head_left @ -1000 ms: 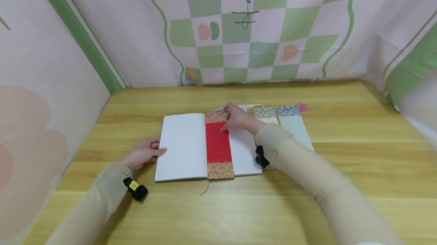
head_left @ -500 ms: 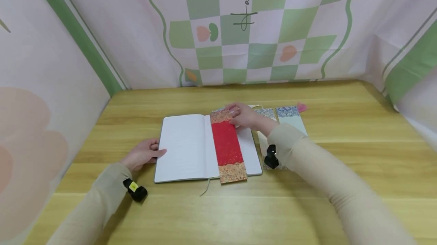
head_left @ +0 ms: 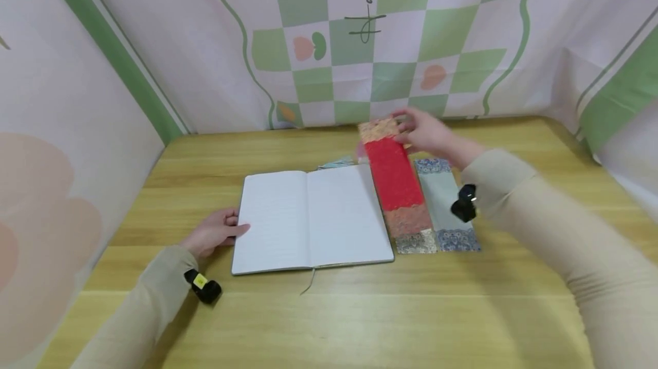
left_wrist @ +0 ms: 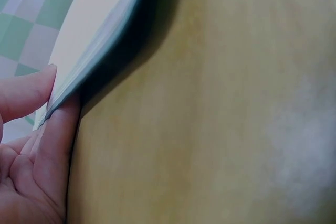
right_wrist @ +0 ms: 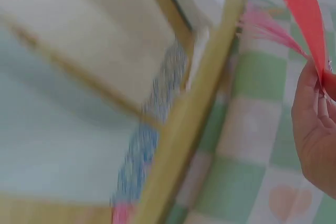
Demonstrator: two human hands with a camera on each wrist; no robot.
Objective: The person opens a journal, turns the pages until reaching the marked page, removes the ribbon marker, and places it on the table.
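Note:
An open notebook (head_left: 272,220) with white pages lies on the table. My left hand (head_left: 213,232) pinches its left edge, the thumb on the page and fingers beneath the cover, as the left wrist view confirms. A red bookmark (head_left: 393,175) with patterned ends is held up by my right hand (head_left: 426,135), which pinches its top right edge. It hangs tilted over the notebook's right side and hides most of a cream bookmark (head_left: 418,242). In the right wrist view, a pink tassel (right_wrist: 268,27) trails from the red bookmark's pinched end.
A pale blue bookmark (head_left: 437,186) with blue patterned ends lies right of the cream one, partly under my right arm. Pale tassel threads (head_left: 336,162) show behind the notebook. A thin ribbon (head_left: 310,282) sticks out at its front. A printed curtain (head_left: 354,83) borders the wooden table's back.
My right hand has lifted the red bookmark off the notebook's right page and carried it right and back, above the cream bookmark. The left hand stays at the notebook's edge.

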